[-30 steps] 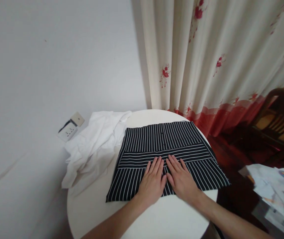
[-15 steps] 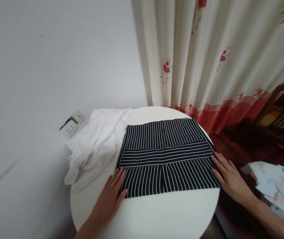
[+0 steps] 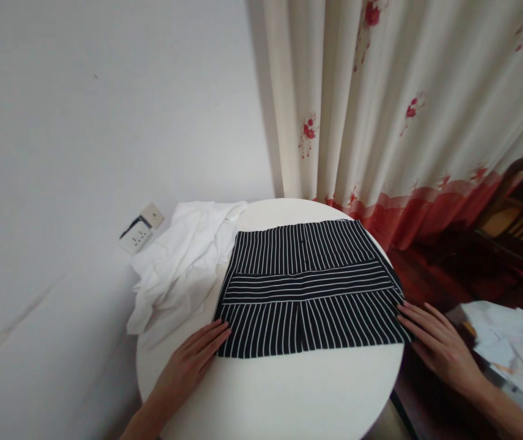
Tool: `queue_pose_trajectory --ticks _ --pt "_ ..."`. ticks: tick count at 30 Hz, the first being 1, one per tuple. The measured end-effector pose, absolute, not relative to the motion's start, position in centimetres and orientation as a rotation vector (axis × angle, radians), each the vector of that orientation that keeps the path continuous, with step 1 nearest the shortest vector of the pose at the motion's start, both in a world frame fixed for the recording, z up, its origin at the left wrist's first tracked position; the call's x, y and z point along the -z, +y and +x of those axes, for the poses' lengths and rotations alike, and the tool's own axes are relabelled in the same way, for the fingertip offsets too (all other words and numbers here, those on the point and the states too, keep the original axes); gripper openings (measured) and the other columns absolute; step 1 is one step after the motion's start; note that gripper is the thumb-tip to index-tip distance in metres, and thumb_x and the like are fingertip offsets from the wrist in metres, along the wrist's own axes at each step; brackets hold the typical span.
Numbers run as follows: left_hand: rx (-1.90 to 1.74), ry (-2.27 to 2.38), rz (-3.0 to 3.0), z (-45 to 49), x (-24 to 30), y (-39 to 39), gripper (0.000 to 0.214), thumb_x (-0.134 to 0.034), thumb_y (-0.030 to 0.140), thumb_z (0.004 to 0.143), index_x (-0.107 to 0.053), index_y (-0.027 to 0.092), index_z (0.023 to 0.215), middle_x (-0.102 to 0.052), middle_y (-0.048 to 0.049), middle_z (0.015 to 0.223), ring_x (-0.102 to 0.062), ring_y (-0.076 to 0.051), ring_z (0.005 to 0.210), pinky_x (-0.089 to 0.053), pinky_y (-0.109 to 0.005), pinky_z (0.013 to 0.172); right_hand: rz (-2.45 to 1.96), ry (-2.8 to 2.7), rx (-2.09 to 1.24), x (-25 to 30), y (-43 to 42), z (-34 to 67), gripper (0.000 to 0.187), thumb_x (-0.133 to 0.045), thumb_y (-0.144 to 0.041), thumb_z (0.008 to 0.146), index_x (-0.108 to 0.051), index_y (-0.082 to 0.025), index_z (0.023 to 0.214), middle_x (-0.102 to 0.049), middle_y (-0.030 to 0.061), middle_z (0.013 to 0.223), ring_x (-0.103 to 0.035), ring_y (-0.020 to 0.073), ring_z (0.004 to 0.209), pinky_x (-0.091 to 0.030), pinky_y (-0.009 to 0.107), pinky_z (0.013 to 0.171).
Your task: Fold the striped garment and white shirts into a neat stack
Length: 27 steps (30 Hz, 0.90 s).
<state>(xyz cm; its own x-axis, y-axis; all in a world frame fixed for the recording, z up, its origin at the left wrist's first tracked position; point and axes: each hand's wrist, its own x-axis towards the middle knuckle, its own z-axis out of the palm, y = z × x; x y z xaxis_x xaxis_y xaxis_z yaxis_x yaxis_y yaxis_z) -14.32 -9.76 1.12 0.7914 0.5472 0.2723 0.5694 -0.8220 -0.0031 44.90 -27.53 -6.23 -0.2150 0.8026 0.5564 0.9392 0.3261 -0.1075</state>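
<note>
A black garment with thin white stripes [image 3: 307,287] lies folded flat on a round white table [image 3: 289,397]. My left hand [image 3: 188,363] rests flat on the table at the garment's near left corner, fingers stretched out and fingertips touching the cloth edge. At the near right corner my right hand [image 3: 440,345] lies flat too, over the table's right rim, fingertips on the cloth. Neither hand holds anything.
A crumpled white garment [image 3: 179,266] hangs over the table's far left edge, against the white wall with a socket [image 3: 142,229]. A cream curtain with red flowers [image 3: 403,110] hangs behind. A dark wooden chair [image 3: 513,226] and papers [image 3: 513,342] are at the right.
Both hands slid apart from the middle of the striped garment to its left and right near corners, smoothing it. Since half a second ago they shifted only slightly.
</note>
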Motion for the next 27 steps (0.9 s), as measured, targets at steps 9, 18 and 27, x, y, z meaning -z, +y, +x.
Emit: queue_pose_trajectory --ticks 9,18,27 --pt "0.61 -0.824 -3.008 -15.5 -2.2 -10.6 0.032 -0.053 0.022 0.098 -0.071 0.031 0.123 -0.073 -0.0007 0.126 -0.066 -0.02 0.121 -0.056 -0.035 0.103 -1.407 -1.935 0.275 2.6 -28.6 44.1 0.04 -0.06 -0.018 0.085 -0.067 -0.029 0.124 -0.073 0.0057 0.119 -0.067 0.0273 0.115 -0.045 0.052 0.109" --pt "0.71 -1.389 -3.309 -16.1 -8.3 -15.6 0.022 -0.06 0.037 0.093 -0.079 0.031 0.099 -0.079 -0.007 0.097 -0.074 -0.026 0.088 -0.063 -0.033 0.079 -1.413 -1.685 0.063 -3.6 -30.8 43.8 0.025 -0.061 -0.027 0.087 -0.074 -0.038 0.106 -0.076 0.0053 0.099 -0.073 0.0278 0.09 -0.061 0.04 0.08" --pt "1.25 -2.135 -2.829 -15.3 -9.6 -11.7 0.043 -0.076 0.067 0.067 -0.08 0.026 0.08 -0.078 -0.0063 0.083 -0.073 -0.027 0.075 -0.063 -0.034 0.065 -1.557 -1.364 -0.242 -8.0 -25.1 43.2 0.032 -0.07 -0.054 0.082 -0.077 -0.024 0.086 -0.076 0.0098 0.09 -0.071 0.0262 0.083 -0.059 0.036 0.076"
